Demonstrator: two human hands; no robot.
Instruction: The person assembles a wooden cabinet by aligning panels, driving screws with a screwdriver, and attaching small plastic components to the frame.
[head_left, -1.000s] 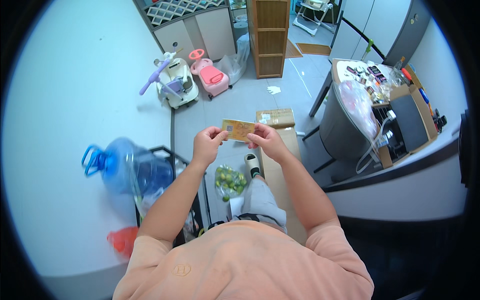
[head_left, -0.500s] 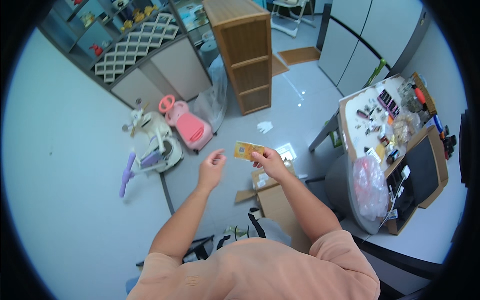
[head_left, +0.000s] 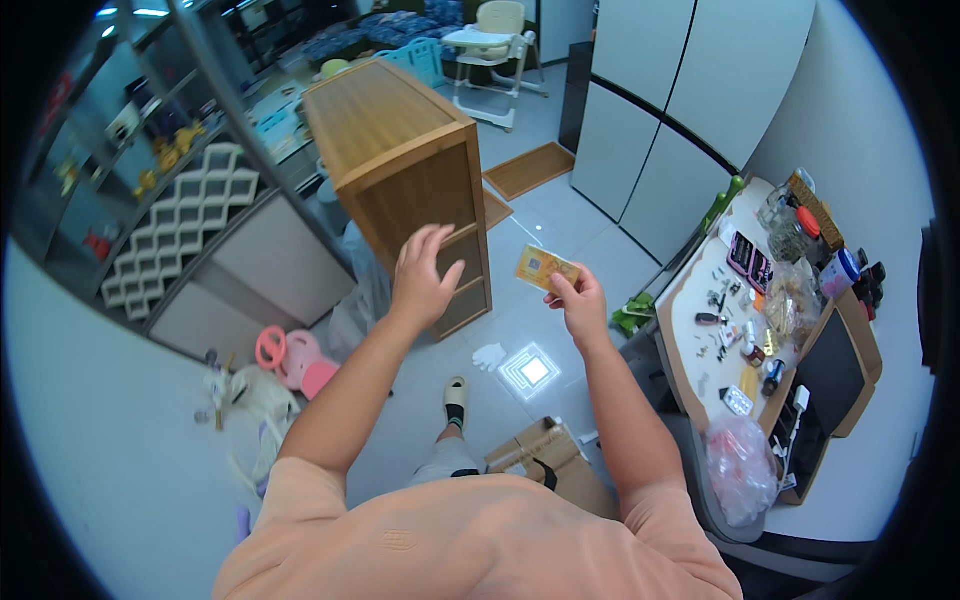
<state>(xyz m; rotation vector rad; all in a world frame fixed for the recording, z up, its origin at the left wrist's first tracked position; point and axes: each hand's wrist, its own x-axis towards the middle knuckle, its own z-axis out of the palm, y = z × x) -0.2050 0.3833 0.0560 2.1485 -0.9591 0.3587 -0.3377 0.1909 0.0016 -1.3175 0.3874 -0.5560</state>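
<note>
My right hand point(head_left: 578, 305) is raised in front of me and pinches a small flat orange-yellow packet point(head_left: 545, 268) by its right end. My left hand point(head_left: 422, 275) is lifted to the left of it with fingers spread, holding nothing and a short gap away from the packet. Behind my left hand stands a wooden shelf unit point(head_left: 400, 165). Both forearms reach up from my orange shirt at the bottom.
A cluttered round table point(head_left: 700, 330) with small bottles and tools is at the right, a clear plastic bag point(head_left: 742, 465) hanging near it. A cardboard box point(head_left: 545, 455) sits by my feet. Pink and white toys point(head_left: 270, 370) lie at left. A white glove point(head_left: 490, 355) is on the floor.
My view has tilted up and my hands have risen. The left hand let go of the packet and opened; the right hand alone keeps it.
</note>
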